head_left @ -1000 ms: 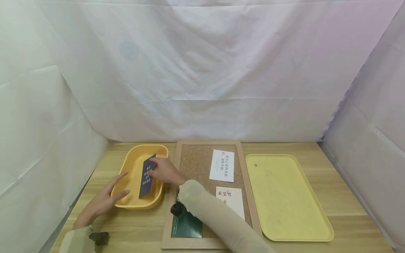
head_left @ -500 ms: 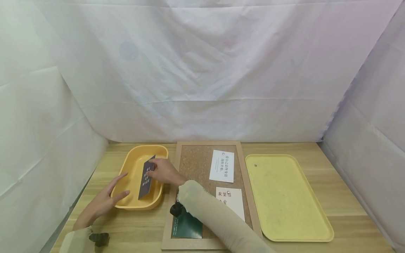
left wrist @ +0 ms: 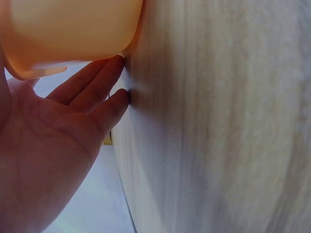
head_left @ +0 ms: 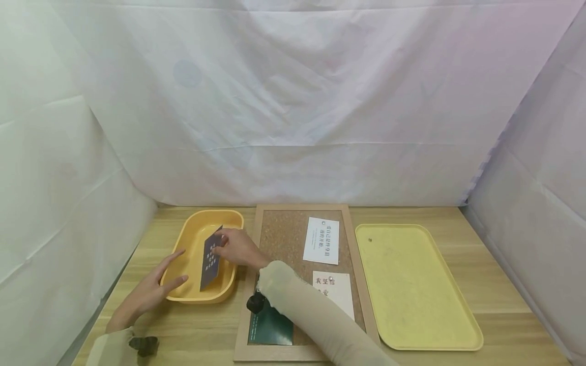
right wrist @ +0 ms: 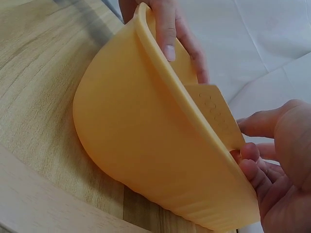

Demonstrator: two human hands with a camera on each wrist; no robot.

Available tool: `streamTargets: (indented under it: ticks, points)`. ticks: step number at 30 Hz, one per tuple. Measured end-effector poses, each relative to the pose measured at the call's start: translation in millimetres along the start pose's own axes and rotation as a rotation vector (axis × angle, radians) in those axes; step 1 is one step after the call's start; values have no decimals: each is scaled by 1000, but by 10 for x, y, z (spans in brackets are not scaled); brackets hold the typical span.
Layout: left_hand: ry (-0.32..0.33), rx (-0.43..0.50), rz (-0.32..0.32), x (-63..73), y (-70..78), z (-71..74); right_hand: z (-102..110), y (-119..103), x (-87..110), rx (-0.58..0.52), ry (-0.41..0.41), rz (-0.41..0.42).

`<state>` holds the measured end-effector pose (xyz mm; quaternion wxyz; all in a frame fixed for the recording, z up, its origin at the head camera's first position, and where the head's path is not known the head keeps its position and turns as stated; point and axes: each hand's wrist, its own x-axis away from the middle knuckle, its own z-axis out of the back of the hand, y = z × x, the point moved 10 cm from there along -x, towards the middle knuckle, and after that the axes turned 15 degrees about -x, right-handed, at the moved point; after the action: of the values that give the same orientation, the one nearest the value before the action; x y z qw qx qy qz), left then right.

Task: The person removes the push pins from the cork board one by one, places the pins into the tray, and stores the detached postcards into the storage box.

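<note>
One dark card (head_left: pixel 208 273): pinched by right hand (head_left: pixel 240 249)
Left hand (head_left: pixel 150 291): fingers apart, touching tub (head_left: pixel 194 252), eight o'clock
White card (head_left: pixel 342 296), corkboard (head_left: pixel 284 239) four o'clock: reads "我坚信"

Card, dark blue (head_left: pixel 209 269), one, lettered, pinched in my right hand (head_left: pixel 239 248): sits slightly further left and nearer me than a second ago. Far corner: a little left of its former place. Near corner: a touch closer to the near rim of the yellow basin (head_left: pixel 201 300). Lettering: shifted along with it.
</note>
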<state>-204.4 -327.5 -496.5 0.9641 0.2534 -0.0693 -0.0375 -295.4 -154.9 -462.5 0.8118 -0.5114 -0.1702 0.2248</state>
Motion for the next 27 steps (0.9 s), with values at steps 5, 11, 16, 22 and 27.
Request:
streamTargets:
  ticks: [5, 11, 16, 22, 27]
  points:
    - [10, 9, -10, 1, 8, 7, 18, -1, -4, -1, 12, 6]
    - [15, 11, -20, 6, 18, 8, 32, 24, -9, -9, 21, 2]
    - [17, 9, -20, 5, 21, 10, 56, 16, 1, -29, 27, 15]
    - [14, 15, -17, 4, 17, 5, 76, -14, 8, -41, 25, 59]
    - [16, 15, -17, 12, 24, 14, 89, -21, 5, -38, 31, 74]
